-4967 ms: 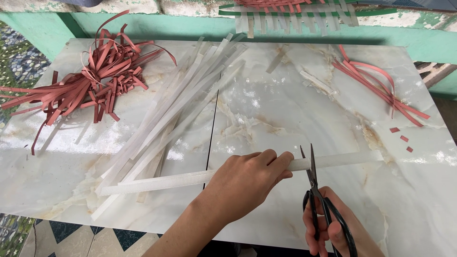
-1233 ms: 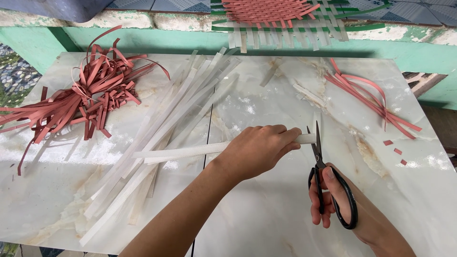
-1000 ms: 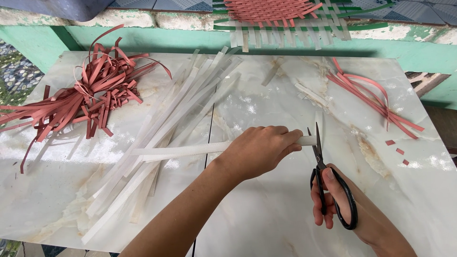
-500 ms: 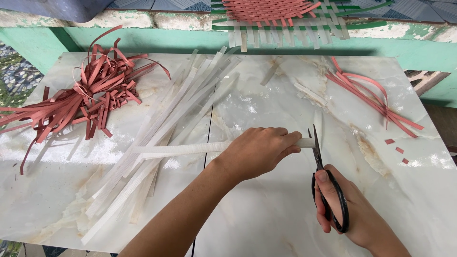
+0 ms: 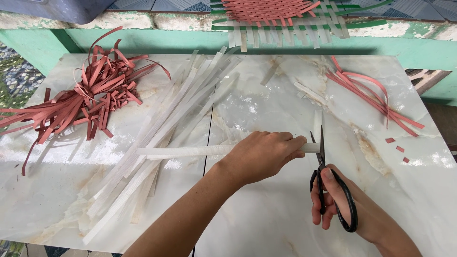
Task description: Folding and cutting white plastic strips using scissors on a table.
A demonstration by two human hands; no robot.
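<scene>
My left hand (image 5: 264,154) grips a white plastic strip (image 5: 190,151) that lies flat across the marble table (image 5: 266,223), its right end sticking out past my fingers. My right hand (image 5: 333,197) holds black scissors (image 5: 328,181) by the loops, blades pointing away from me and nearly closed at the strip's right end. A short cut piece of white strip (image 5: 317,119) lies just beyond the blade tips.
A bundle of long white strips (image 5: 166,128) runs diagonally across the table's middle. A tangle of red strips (image 5: 85,100) is at the left, a few red strips (image 5: 371,95) at the right with small red offcuts (image 5: 397,148). A woven red-and-white mat (image 5: 276,14) lies beyond the far edge.
The scissor blades have come together at the strip's right end. My left hand keeps holding the strip in the same spot; five seconds ago the strip stretched further right past the scissors.
</scene>
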